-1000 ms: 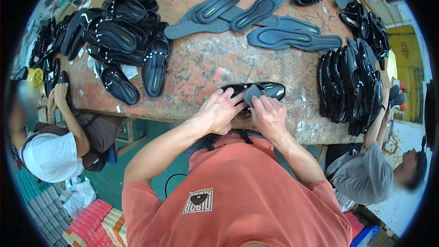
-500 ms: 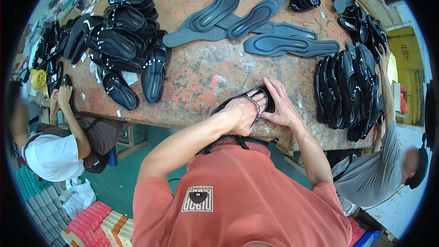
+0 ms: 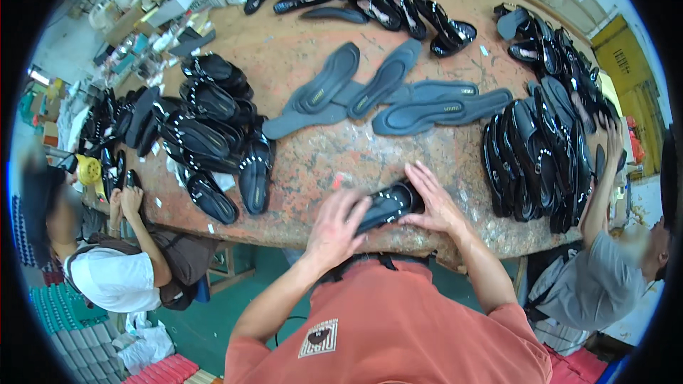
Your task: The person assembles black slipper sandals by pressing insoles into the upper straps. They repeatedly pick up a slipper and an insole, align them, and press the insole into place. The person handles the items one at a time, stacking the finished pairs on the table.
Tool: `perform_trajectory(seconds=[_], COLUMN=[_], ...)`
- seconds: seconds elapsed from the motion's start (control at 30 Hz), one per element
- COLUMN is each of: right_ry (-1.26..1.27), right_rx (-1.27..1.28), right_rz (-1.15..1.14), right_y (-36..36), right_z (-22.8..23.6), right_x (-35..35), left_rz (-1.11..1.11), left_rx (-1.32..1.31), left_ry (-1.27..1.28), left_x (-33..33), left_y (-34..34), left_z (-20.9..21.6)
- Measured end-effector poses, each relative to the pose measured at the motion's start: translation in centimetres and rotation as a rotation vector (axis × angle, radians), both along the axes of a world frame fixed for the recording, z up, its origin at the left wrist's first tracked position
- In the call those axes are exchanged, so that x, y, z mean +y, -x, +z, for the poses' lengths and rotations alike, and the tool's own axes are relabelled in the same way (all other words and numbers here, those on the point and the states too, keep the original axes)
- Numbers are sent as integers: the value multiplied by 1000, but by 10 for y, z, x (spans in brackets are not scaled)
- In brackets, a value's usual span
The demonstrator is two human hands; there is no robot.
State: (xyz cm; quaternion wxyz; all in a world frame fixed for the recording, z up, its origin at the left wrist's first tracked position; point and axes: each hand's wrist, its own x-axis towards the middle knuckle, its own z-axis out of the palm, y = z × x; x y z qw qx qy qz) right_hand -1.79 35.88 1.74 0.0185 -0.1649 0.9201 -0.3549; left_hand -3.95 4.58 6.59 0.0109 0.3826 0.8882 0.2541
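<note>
The black studded flat shoe lies on the worn worktable, close to its near edge, between the two hands. The left hand, at about 8 o'clock from the shoe, has its fingers bent and somewhat apart; they are blurred and cover one end of the shoe, so I cannot tell how firmly they touch. The right hand, at 3 o'clock, has the thumb wide apart from the long, extended fingers, with the other end of the shoe between them; whether it grips, I cannot tell.

At 12 o'clock, well apart, grey insoles lie partly overlapping. A pile of black studded shoes is at 10 o'clock. Between 2 and 3 o'clock, a packed row of black shoes bounds the working space.
</note>
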Motion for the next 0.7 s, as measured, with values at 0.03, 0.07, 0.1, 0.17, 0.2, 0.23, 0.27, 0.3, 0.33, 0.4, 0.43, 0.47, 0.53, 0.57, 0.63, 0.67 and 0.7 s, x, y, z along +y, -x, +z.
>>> perform_trajectory(seconds=[0.03,0.07,0.1,0.17,0.2,0.23,0.27,0.3,0.33,0.4,0.43,0.47,0.53,0.57,0.63,0.67,0.7], right_ry=[-38,-76,-254,-336,-427,-596,-764,-735,-865,-544,-607,-373,-459,-373,-442,-588,-722], right_rx=[48,87,190,222,151,54,-37,130,-21,197,5,-166,-205,-250,-241,-154,-63], right_rz=[53,114,214,253,251,270,294,262,343,195,256,211,225,216,296,391,477], right_y=[3,0,2,4,6,8,13,8,13,1,1,4,3,10,12,11,10], right_z=[2,4,12,54,74,80,83,64,95,83,79,83,53,74,92,88,84], right_x=[1,0,-5,-13,-16,-15,-12,2,-8,2,9,4,-3,-11,-22,-23,-24], left_rz=[128,262,395,151,25,-99,-211,-274,-306,-428,-481,-532,-552,-494,-402,-333,-266], left_rx=[-160,-329,-494,-459,-456,-393,-321,-303,-277,-268,-240,-224,-314,-324,-362,-342,-381], left_ry=[-106,-217,-336,-536,-633,-586,-537,-534,-522,-569,-572,-578,-594,-575,-548,-505,-429], left_x=[-8,-16,-20,-10,3,19,35,51,58,74,80,86,87,75,41,17,-11], left_y=[11,14,22,42,45,53,59,60,61,63,64,64,59,61,61,60,61], left_z=[3,5,12,41,58,72,82,86,88,85,85,84,82,81,80,80,75])
